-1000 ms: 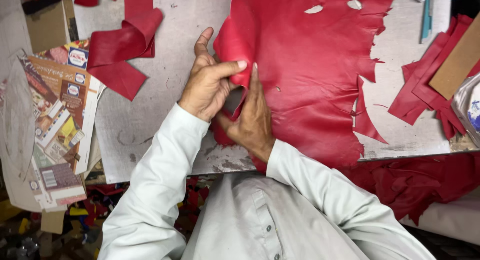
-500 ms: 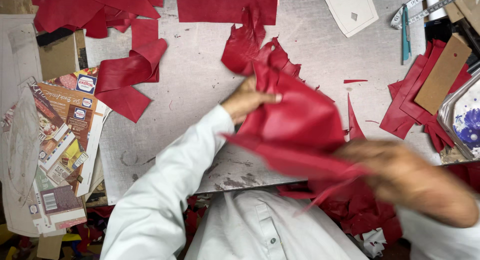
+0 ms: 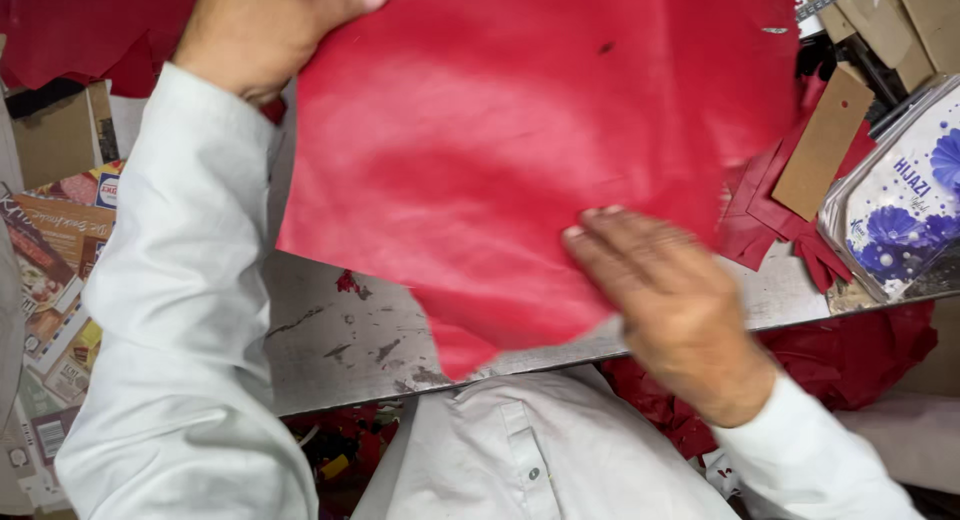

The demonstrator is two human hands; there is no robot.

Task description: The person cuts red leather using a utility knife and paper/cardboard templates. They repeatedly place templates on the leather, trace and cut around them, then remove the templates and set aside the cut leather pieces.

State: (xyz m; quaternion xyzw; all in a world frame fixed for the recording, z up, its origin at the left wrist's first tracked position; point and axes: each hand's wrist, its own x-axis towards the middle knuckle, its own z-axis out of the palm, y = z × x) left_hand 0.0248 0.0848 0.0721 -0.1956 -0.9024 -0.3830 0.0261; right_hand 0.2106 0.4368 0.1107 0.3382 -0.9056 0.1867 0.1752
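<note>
Half a second ago the red leather sheet (image 3: 520,150) was bunched up in the air between the hands; now it is spread out broad and nearly flat over the worktable (image 3: 330,345), filling most of the view. Nearest, the right hand (image 3: 670,305) lies palm-down on the sheet's lower edge, fingers loosely together and extended, pressing rather than pinching; it is blurred, so the thumb's place is unclear. Farther up, the left hand (image 3: 265,30) grips the sheet's top left edge, fingers curled over it. The leather looks smooth, faintly creased, with a small dark mark near the top. Beyond, at right, lie red leather scraps (image 3: 770,220), a brown card tag (image 3: 825,140) and a flowered plastic box (image 3: 900,200).
</note>
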